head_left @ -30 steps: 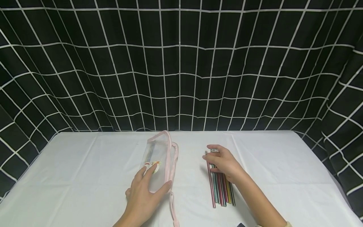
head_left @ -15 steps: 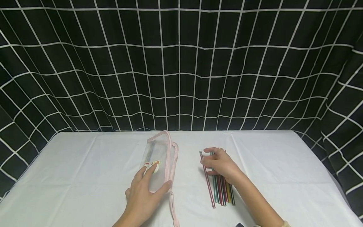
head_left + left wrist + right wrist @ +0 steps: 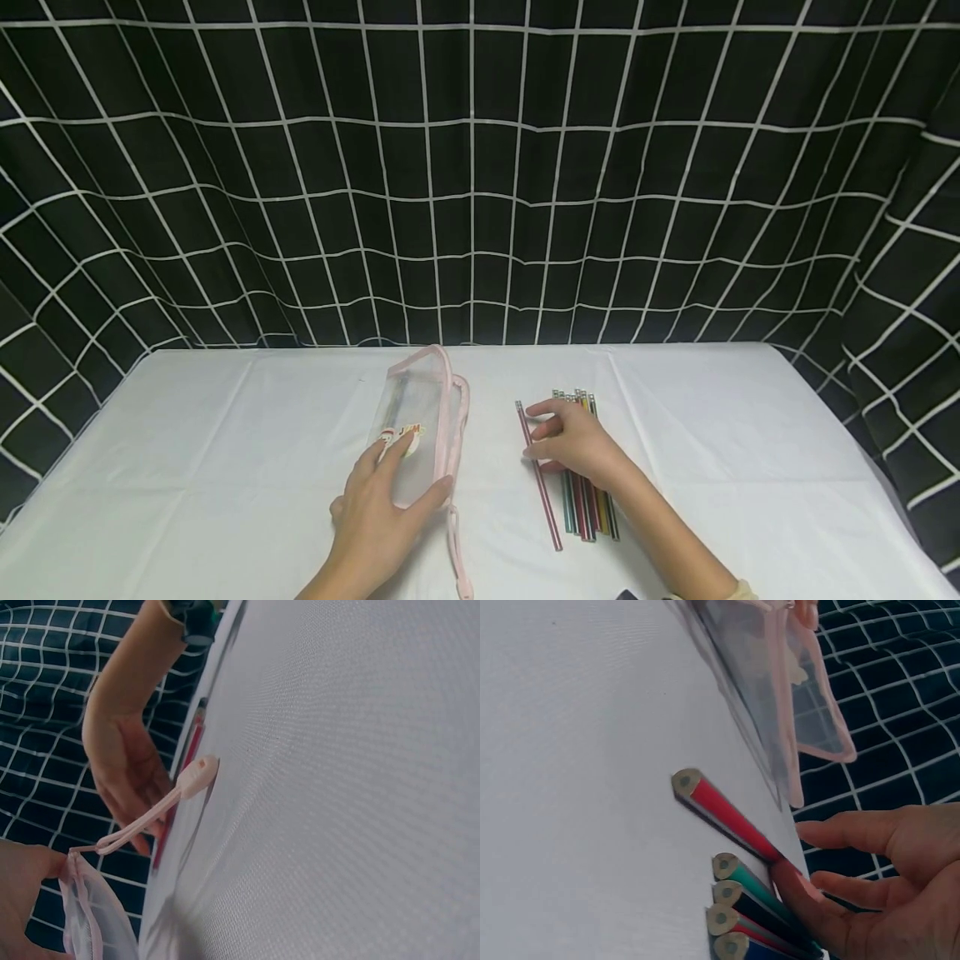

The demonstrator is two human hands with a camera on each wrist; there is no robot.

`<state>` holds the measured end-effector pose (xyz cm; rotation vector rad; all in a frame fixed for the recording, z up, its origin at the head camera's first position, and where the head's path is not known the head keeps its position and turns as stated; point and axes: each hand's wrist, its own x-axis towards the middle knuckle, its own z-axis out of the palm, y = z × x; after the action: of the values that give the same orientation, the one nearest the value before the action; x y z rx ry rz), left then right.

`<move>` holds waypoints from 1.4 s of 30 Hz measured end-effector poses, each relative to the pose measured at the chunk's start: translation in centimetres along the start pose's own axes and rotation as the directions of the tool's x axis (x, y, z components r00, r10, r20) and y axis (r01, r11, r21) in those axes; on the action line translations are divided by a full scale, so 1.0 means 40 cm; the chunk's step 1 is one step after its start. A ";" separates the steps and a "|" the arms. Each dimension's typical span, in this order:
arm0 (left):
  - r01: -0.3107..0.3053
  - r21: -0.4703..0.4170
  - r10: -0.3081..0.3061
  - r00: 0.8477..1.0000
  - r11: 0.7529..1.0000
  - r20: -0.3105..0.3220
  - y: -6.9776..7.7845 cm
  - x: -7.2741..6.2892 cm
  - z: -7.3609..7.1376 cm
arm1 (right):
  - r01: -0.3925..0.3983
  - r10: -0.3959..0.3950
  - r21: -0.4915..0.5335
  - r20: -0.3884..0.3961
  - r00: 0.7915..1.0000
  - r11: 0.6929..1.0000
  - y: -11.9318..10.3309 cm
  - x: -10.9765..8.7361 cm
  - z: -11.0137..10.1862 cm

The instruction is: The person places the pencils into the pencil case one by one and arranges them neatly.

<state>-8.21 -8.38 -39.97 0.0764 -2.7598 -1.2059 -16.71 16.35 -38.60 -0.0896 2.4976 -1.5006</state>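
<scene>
A see-through mesh pencil case [image 3: 423, 492] with pink trim lies left of the middle. My left hand [image 3: 382, 517] holds its near part, fingers over the top and thumb at the right edge. A pink strap [image 3: 142, 821] hangs from the zip end. On the right, my right hand [image 3: 581, 446] pinches a red pencil [image 3: 549, 508] near its upper half, one fingertip left of it and the thumb on its right side. The pencil slants apart from a row of several coloured pencils [image 3: 588, 517], partly hidden under the hand. Unsharpened ends show in the right wrist view, on the red pencil [image 3: 731, 817] too.
A white cloth covers the table [image 3: 247, 467]. A black curtain with white grid lines [image 3: 480, 167] hangs behind its far edge and at the sides. A small dark object [image 3: 627, 595] shows at the bottom edge near the right forearm.
My right hand has moved left and slightly nearer, drawing the red pencil away from the row and tilting its far end left. The left hand and pencil case have stayed in place.
</scene>
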 end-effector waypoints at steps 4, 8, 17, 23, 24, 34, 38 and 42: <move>-0.004 -0.002 0.004 1.000 1.000 -0.001 0.001 -0.001 0.001 | -0.001 -0.002 -0.081 -0.041 0.999 0.997 0.000 -0.001 0.009; -0.007 -0.001 0.007 1.000 1.000 -0.006 0.000 -0.002 0.002 | 0.009 -0.024 -0.206 -0.071 0.997 0.978 -0.002 0.000 0.020; -0.006 0.015 0.006 1.000 1.000 -0.005 -0.003 -0.002 0.005 | 0.093 -0.133 -0.375 -0.082 0.988 0.922 0.003 -0.001 0.043; -0.005 0.011 0.005 1.000 1.000 0.000 -0.004 -0.003 0.004 | 0.079 -0.119 -0.347 -0.093 0.989 0.935 0.001 -0.003 0.043; -0.005 0.012 0.005 1.000 1.000 0.001 -0.003 -0.003 0.004 | 0.077 -0.115 -0.338 -0.094 0.989 0.938 0.000 -0.004 0.043; -0.004 0.011 0.004 1.000 1.000 -0.005 -0.001 -0.002 0.003 | 0.058 -0.087 -0.242 -0.112 0.990 0.968 0.008 0.003 0.039; -0.010 0.014 0.011 1.000 1.000 -0.008 -0.001 -0.004 0.002 | 0.041 -0.059 -0.170 -0.100 0.993 0.985 0.010 0.005 0.037; -0.016 0.016 0.016 1.000 1.000 -0.008 0.000 -0.004 0.002 | 0.013 -0.022 -0.103 -0.086 0.996 0.995 0.008 0.005 0.033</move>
<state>-8.06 -8.30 -40.05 0.0603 -2.7583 -1.1772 -16.58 15.35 -39.52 -0.0647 2.6490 -1.4111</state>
